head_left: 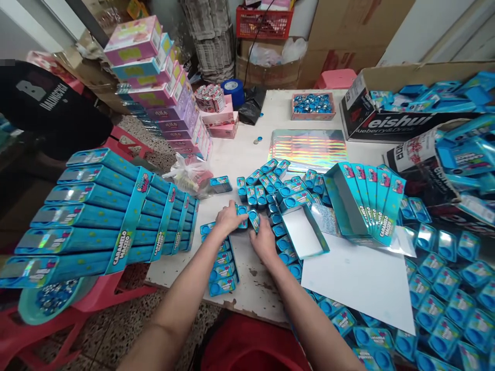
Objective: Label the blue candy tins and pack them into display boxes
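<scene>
My left hand has its fingers closed around a small blue candy box, above the far end of a row of similar boxes laid in a shallow tray. Just to the right, my right hand grips another small blue box, which stands tilted. The two held boxes are close together. Beyond them is a loose cluster of small blue boxes. An open display box with a white inside lies to the right of my right hand.
Blue display boxes are stacked high at left, behind them pink and purple cartons. Nested display boxes, a white sheet and many small boxes cover the right. Big cartons stand beyond. A person in a black cap is at far left.
</scene>
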Available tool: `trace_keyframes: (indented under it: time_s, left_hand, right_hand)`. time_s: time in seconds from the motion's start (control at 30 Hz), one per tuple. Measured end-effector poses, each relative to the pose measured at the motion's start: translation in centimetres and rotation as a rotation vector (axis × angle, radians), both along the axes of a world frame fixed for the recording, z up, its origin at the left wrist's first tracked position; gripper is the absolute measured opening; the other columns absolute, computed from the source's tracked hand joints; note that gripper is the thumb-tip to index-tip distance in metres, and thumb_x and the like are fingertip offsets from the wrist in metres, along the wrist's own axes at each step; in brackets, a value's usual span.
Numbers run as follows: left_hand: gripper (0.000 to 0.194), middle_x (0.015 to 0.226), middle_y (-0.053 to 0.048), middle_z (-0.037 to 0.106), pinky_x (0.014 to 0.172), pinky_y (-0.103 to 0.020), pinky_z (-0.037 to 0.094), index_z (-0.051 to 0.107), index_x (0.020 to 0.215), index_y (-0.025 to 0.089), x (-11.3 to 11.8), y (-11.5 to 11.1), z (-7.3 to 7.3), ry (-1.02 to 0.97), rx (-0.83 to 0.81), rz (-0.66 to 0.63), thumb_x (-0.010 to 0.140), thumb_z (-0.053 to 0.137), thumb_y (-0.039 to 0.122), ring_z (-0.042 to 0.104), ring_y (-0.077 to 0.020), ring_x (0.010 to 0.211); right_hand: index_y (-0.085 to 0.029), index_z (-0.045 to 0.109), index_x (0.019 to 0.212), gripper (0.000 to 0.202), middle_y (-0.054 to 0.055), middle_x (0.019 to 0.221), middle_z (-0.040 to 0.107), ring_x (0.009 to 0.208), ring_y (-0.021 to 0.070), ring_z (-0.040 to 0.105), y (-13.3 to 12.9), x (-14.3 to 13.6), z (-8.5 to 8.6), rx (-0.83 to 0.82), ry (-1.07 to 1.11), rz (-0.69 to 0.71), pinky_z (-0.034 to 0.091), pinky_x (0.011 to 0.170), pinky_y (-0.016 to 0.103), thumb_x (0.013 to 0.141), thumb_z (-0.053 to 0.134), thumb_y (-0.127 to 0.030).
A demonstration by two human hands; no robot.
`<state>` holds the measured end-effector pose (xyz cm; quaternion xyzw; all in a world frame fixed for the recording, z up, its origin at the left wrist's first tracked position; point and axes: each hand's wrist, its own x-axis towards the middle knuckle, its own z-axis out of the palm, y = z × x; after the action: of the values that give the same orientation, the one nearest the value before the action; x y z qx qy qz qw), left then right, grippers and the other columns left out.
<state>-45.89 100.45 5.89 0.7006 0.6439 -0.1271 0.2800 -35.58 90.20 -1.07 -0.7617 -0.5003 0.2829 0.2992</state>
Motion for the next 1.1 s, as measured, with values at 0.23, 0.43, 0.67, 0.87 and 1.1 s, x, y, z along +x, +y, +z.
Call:
trace_keyframes:
  time_s: [0.23,0.43,0.67,0.87,1.1]
  left_hand:
    - [0.066,0.122,-0.014,0.062,0.084,-0.027,0.044,0.040,0.132,0.016,-0.6,1.4,0.8,-0.055,-0.043,-0.082,0.075,0.067,0.034,0.059,-0.0254,0.111]
    - [0.059,0.115,-0.013,0.066,0.082,-0.029,0.045,0.041,0.131,0.015,-0.6,1.8,1.1,-0.040,-0.006,-0.046,0.076,0.062,0.026,0.062,-0.0252,0.105]
    - [0.062,0.121,-0.016,0.063,0.088,-0.031,0.043,0.036,0.137,0.013,-1.9,1.9,1.4,-0.072,0.017,-0.054,0.084,0.055,0.039,0.058,-0.0271,0.114]
    - [0.097,0.129,-0.018,0.057,0.086,-0.028,0.043,0.018,0.145,0.013,-1.3,0.2,-0.3,-0.055,-0.062,-0.102,0.069,0.072,0.040,0.056,-0.0284,0.118]
    - [0.064,0.124,-0.016,0.060,0.090,-0.035,0.043,0.032,0.139,0.012,-2.2,0.9,2.5,-0.041,0.147,-0.082,0.077,0.051,0.015,0.057,-0.0294,0.112]
  right_hand:
    - [-0.007,0.026,0.141,0.094,0.025,0.133,0.043,0.125,0.0359,0.041,0.3,-1.8,-0.3,0.103,0.067,-0.131,0.041,0.098,0.048,0.070,0.067,-0.052]
    - [-0.004,0.033,0.136,0.098,0.026,0.130,0.045,0.124,0.0393,0.041,2.0,-1.4,-0.2,0.081,0.072,-0.167,0.037,0.101,0.051,0.066,0.067,-0.064]
    - [-0.007,0.035,0.133,0.084,0.023,0.126,0.047,0.122,0.0346,0.043,1.6,-1.0,-1.1,0.130,0.112,-0.188,0.040,0.098,0.048,0.070,0.066,-0.054]
    - [-0.010,0.035,0.131,0.068,0.020,0.125,0.046,0.119,0.0330,0.043,1.2,-1.2,-0.8,0.227,-0.051,-0.183,0.039,0.099,0.049,0.071,0.060,-0.031]
    - [-0.010,0.036,0.130,0.074,0.019,0.123,0.047,0.118,0.0332,0.042,1.4,-0.9,-0.3,0.179,-0.038,-0.143,0.036,0.102,0.049,0.062,0.061,-0.024]
